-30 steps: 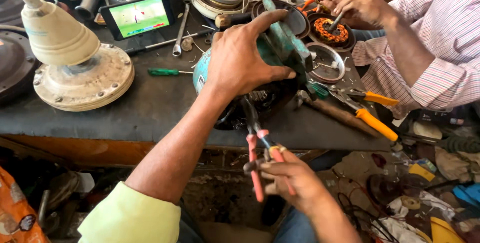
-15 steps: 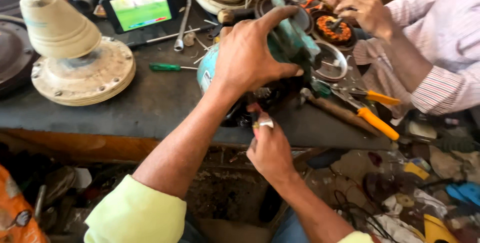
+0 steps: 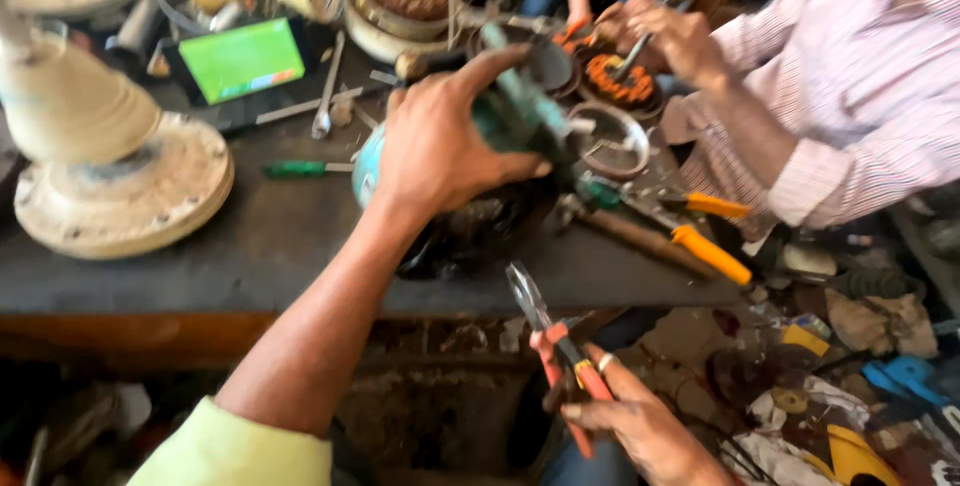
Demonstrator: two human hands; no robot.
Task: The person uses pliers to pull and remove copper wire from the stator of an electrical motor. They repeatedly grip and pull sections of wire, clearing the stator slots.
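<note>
Up on the workbench (image 3: 150, 286) edge sits the teal motor housing (image 3: 510, 116), clamped under the left hand (image 3: 440, 146), fingers wrapped over it. Below and nearer the body, the right hand (image 3: 640, 426) grips red-handled pliers (image 3: 550, 346), their long axis slanting up-left toward the housing.

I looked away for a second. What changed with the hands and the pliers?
The right hand dropped back from the green motor, pulling the red-handled pliers down and away below the bench edge. The left hand stayed clamped on the motor.
</note>
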